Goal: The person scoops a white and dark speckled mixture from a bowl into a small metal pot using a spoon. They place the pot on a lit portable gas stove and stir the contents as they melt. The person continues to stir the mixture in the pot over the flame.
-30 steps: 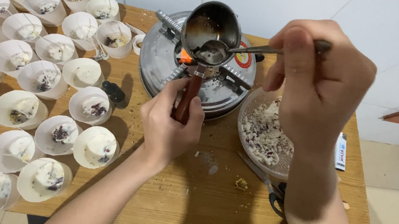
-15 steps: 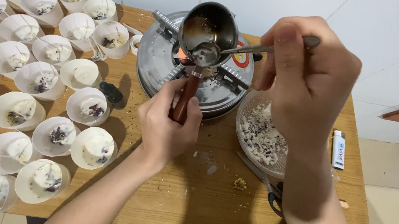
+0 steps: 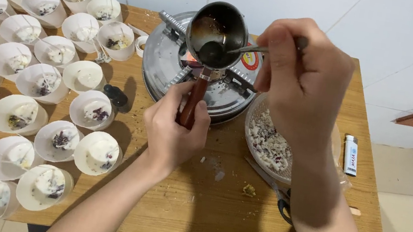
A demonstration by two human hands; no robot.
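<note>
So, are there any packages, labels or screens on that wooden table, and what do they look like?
Round red and yellow sticker: on the silver stove top, behind the small dark pot, partly hidden by the right hand.
Small white lighter with a dark printed label: lying flat at the table's right edge, beside the clear bowl of white flakes.
No screens or signs show.

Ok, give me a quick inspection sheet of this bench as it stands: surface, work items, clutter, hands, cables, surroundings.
Surface: wooden table, crumbs scattered.
Job's things: small dark pot held over the round metal stove; spoon dipped in the pot.
Clutter: many white paper cups with pale filling at one side; clear bowl of pale bits; scissors; lighter.
Hands: left hand grips the pot's wooden handle; right hand holds the spoon.
Cables: nothing seen.
Surroundings: white wall, tiled floor.
</note>
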